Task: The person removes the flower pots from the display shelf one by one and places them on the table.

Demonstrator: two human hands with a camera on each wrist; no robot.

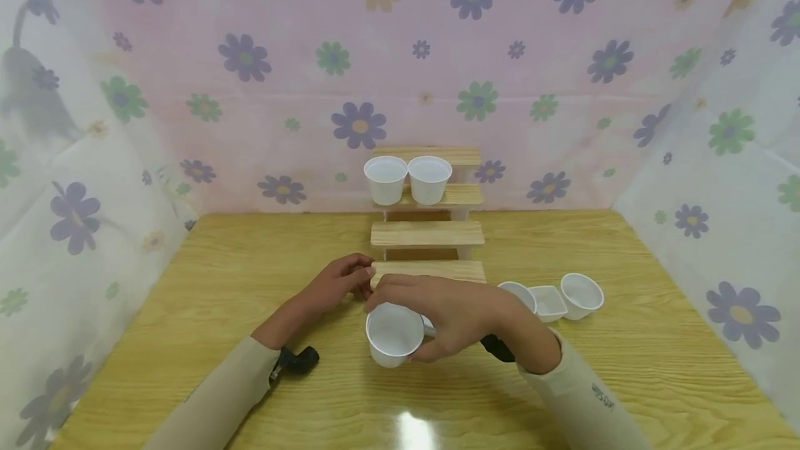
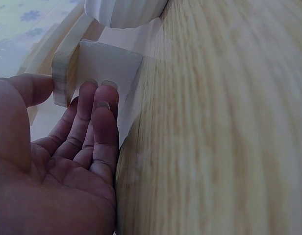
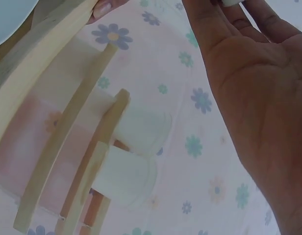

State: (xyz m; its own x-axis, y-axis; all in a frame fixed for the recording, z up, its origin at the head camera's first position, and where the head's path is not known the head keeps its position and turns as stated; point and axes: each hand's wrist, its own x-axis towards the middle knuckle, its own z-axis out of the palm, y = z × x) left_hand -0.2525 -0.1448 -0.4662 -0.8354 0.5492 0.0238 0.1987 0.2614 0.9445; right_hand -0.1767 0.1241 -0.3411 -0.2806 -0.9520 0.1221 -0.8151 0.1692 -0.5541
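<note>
My right hand [image 1: 437,311] grips a white cup [image 1: 395,332] by its rim, over the table in front of a tiered wooden stand [image 1: 428,233]. A small part of the cup shows between the fingers in the right wrist view. My left hand [image 1: 337,280] holds the left end of the stand's lowest board [image 2: 66,68]. Its thumb lies on the board while its fingertips touch the pale side support [image 2: 109,63] below. Two white cups [image 1: 385,182] [image 1: 429,182] stand side by side on the third step.
To the right of the stand, two round white cups [image 1: 581,294] [image 1: 517,292] flank a square white dish [image 1: 548,303] on the wooden table [image 1: 250,248]. Another white object is partly hidden behind my right hand. A flowered cloth [image 1: 281,89] encloses the table's back and sides.
</note>
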